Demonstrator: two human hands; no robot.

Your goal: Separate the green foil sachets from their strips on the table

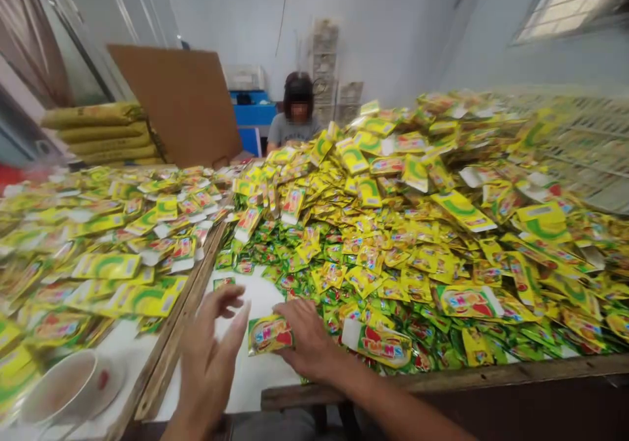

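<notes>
My right hand [305,337] lies on the white table surface [255,375], fingers pinched on a small green and yellow sachet [269,334] at its left edge. My left hand [212,356] hovers just left of that sachet, fingers spread and slightly blurred, holding nothing. A huge heap of yellow and green sachets [417,231] rises right behind and to the right of my right hand. A larger sachet [381,343] lies just right of my right wrist.
A second spread of sachets [98,251] covers the left table, with a white cup [69,385] at its near corner. A wooden rail [181,323] divides the two tables. Another person [296,116] sits at the far end. Yellow sacks [101,133] and cardboard [181,100] stand back left.
</notes>
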